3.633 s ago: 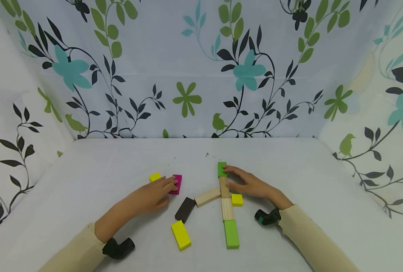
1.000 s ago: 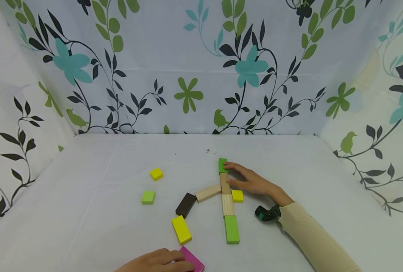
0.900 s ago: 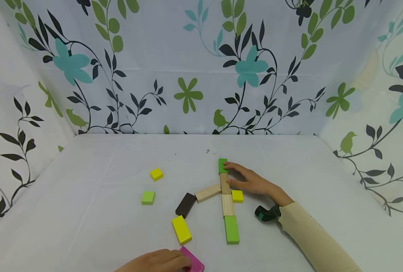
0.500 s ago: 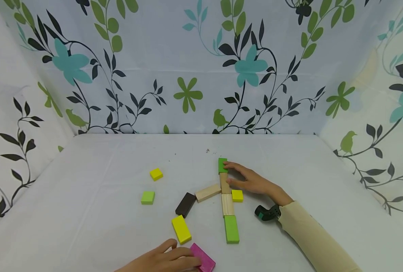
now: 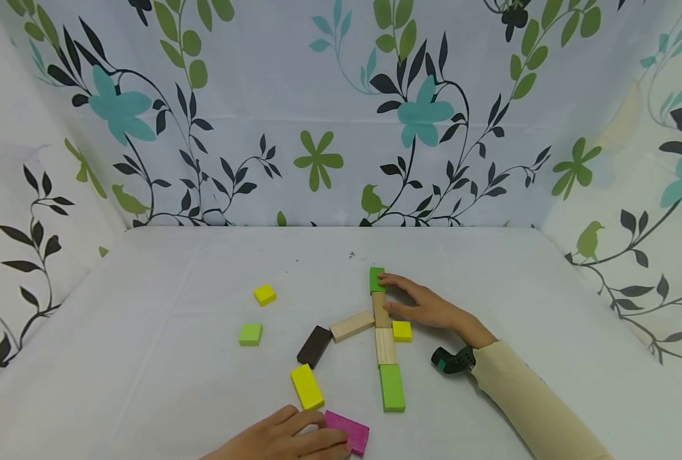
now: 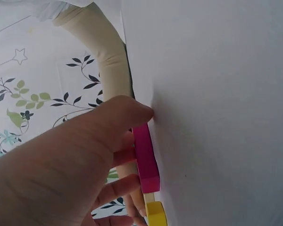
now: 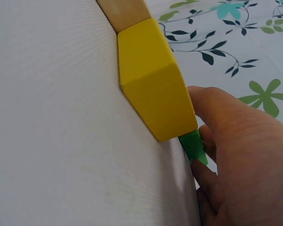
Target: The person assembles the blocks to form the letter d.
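At the front edge of the head view my left hand (image 5: 289,437) holds a magenta wooden block (image 5: 353,434), fingers bent over its left end. In the left wrist view the thumb is at one end of the magenta block (image 6: 146,160). The long yellow block (image 5: 307,387) lies just beyond it. My right hand (image 5: 424,306) rests beside the column, index fingertip on the small green block (image 5: 376,279) at its far end and thumb by a plain wooden block (image 5: 380,312). Below come a second plain block (image 5: 385,347) and a long green block (image 5: 392,388).
A slanted plain block (image 5: 352,326) and a dark brown block (image 5: 314,347) branch left from the column. A small yellow block (image 5: 401,331) sits at its right side. Another yellow block (image 5: 264,294) and a light green block (image 5: 251,334) lie loose on the white cloth (image 5: 162,358).
My left hand has brought the magenta block from the far left to the front, then shifted it right and turned it below the long yellow block. The right hand stays in place.
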Motion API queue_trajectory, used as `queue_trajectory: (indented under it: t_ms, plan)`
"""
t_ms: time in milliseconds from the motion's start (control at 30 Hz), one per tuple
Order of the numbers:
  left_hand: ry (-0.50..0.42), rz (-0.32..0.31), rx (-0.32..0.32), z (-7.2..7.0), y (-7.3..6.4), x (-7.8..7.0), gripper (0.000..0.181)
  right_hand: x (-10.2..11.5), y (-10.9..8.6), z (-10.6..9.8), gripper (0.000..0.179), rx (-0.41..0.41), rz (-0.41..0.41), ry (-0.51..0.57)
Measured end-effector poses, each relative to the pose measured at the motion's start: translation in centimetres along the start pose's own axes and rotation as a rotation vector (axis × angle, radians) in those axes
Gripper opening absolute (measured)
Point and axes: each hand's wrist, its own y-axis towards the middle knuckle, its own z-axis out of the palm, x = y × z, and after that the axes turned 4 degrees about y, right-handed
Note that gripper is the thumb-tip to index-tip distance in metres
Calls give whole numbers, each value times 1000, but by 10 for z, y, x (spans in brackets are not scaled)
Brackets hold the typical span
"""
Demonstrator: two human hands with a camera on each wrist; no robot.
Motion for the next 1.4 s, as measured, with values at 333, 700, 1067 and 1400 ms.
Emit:
queue_trajectory:
  t_ms: [333, 700, 1067, 1400]
  plan:
    - [31, -95, 58, 4, 4, -6, 57, -1, 0, 1, 52, -7, -10, 8]
    - [109, -103, 11, 8, 4, -8, 56, 0, 0, 1, 53, -8, 22, 4]
    - [92, -93, 9, 6, 4, -6, 54, -2, 1, 1, 53, -8, 17, 9]
    - [72, -190, -100, 3, -9, 31, 48, -1, 1, 1, 54, -4, 4, -6]
